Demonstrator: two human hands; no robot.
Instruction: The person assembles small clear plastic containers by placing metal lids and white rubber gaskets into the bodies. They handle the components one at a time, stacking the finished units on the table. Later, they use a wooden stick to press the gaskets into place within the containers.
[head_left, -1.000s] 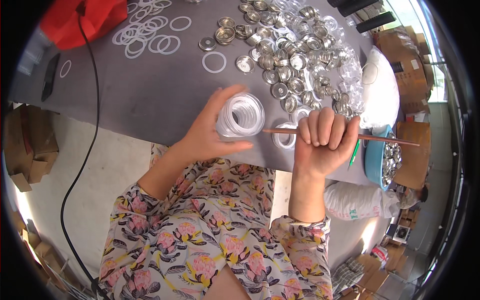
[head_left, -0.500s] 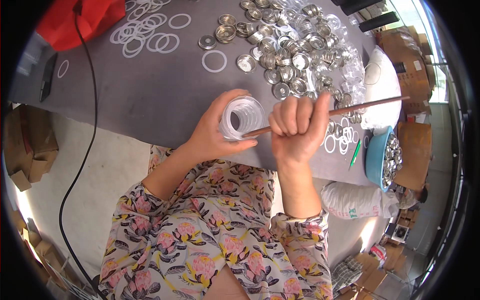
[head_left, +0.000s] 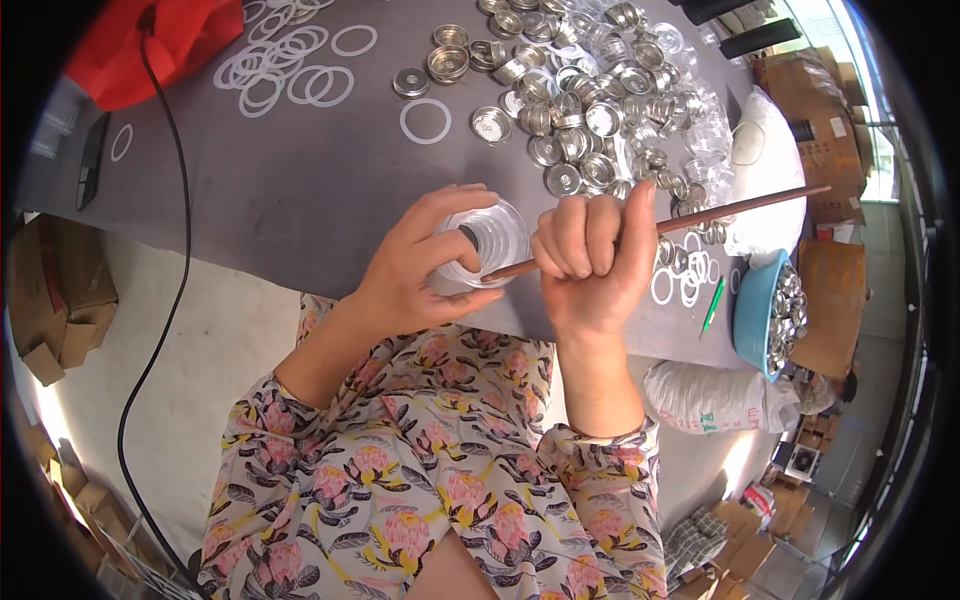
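My left hand [head_left: 400, 275] is wrapped round a clear, ribbed plastic cylinder [head_left: 507, 232], its open end facing up. One finger bends over the opening and reaches inside the rim. Whether the cylinder is one piece or a stack of rings, I cannot tell. In the fist of my right hand [head_left: 592, 250] is a thin brown stick [head_left: 745, 206], like a chopstick. Its tip rests at the near rim of the cylinder, and its other end points out to the right. The thumb of that hand sticks up along the stick.
Many silvery metal lids [head_left: 575, 145] are heaped on the grey table [head_left: 290, 190]. White sealing rings [head_left: 325, 86] lie at the far left, others near the right edge by a green pen [head_left: 713, 304]. A blue basin [head_left: 752, 320] holds more lids. A black cable [head_left: 188, 200] hangs at left.
A finger of my left hand has bent over the cylinder's opening, where it was at the side before. The stick has shifted slightly, its far end a little higher and farther right.
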